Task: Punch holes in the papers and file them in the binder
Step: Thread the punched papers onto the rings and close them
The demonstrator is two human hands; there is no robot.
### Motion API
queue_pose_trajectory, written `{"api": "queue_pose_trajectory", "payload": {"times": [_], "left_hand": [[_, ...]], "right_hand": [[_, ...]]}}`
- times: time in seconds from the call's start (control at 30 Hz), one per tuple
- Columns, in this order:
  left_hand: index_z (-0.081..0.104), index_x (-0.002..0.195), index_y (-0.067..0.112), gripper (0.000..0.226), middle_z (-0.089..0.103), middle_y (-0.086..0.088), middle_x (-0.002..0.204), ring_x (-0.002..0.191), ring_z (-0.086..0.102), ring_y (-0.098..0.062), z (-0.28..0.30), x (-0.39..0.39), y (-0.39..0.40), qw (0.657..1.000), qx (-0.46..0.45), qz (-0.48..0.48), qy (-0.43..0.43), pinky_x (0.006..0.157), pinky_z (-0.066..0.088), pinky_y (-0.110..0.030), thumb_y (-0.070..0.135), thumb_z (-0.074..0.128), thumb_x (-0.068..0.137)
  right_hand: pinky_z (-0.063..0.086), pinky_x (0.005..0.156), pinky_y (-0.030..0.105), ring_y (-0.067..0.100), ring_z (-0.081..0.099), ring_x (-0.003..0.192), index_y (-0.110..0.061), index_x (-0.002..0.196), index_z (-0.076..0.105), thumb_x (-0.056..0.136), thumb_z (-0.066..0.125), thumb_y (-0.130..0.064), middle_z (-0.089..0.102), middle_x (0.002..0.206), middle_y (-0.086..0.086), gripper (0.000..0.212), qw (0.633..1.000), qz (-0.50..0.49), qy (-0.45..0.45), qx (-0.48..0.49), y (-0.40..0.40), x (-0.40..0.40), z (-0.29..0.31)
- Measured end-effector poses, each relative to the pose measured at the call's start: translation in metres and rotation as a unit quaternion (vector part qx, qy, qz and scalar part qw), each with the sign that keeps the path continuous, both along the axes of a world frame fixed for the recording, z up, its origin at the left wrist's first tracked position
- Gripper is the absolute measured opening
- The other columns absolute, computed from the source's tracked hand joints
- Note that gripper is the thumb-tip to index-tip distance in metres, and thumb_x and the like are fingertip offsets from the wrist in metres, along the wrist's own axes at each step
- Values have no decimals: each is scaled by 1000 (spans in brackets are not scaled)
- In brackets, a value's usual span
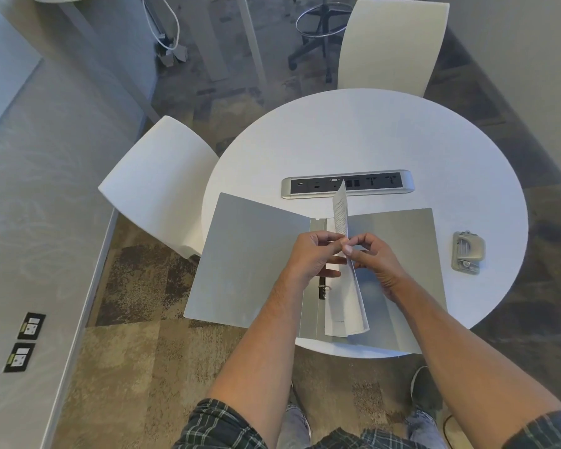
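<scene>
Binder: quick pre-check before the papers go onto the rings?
1. Binder open flat on table: ok.
2. Papers held by both hands, left hand and right hand, standing on edge over the spine: ok.
3. Rings open: cannot tell; only one ring shows, the rest hidden by the hands.
4. Holes punched in the papers: cannot tell; none visible from this angle.
5. Hole punch clear of the binder, right of it: ok.
6. Binder fully supported: not ok; left cover overhangs the table edge.

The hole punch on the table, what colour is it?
The hole punch is silver-grey, seen in the head view, lying right of the open binder.
</scene>
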State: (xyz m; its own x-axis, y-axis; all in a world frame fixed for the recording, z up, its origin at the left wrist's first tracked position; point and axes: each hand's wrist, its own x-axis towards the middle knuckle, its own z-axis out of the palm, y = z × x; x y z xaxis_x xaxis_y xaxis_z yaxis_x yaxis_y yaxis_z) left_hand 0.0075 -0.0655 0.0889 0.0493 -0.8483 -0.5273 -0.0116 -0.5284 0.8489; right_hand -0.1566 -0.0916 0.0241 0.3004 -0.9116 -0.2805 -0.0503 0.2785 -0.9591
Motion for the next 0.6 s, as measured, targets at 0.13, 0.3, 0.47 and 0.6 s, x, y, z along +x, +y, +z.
{"api": "queue_pose_trajectory", "payload": {"times": [0.13, 0.3, 0.47, 0.6], "left_hand": [[74, 115, 7, 28, 77, -5, 96, 78, 78, -20, 0, 1, 1, 1000, 2, 5, 4, 66, 65, -42, 23, 77, 91], [73, 116, 6, 28, 77, -7, 98, 79, 78, -20, -1, 4, -1, 1000, 3, -1, -10, 64, 65, -40, 19, 77, 91], [73, 110, 7, 20, 77, -2, 89, 75, 78, -19, 1, 7, -3, 1000, 8, 2, -21, 62, 65, -38, 16, 74, 92], [73, 95, 2, 16, 70, -3, 76, 65, 69, -20, -1, 13, -6, 995, 6, 25, -96, 58, 61, -34, 11, 62, 86]], "right_hand": [[58, 73, 26, 22, 71, 95, -15, 96, 67, 65, 79, -55, 72, 111, 11, 52, 1000, -6, -20, 14, -1, 0, -1], [59, 78, 29, 22, 71, 88, -12, 94, 69, 78, 77, -41, 72, 96, 11, 34, 999, -4, -34, 31, -2, 0, -4], [57, 72, 27, 17, 69, 73, 2, 91, 68, 80, 72, -33, 69, 81, 9, 37, 999, -9, -28, 43, -4, 1, -3], [53, 65, 28, 18, 67, 70, -9, 75, 59, 76, 69, -22, 70, 75, 5, 16, 997, -26, -38, 64, -5, -5, -3]]}}
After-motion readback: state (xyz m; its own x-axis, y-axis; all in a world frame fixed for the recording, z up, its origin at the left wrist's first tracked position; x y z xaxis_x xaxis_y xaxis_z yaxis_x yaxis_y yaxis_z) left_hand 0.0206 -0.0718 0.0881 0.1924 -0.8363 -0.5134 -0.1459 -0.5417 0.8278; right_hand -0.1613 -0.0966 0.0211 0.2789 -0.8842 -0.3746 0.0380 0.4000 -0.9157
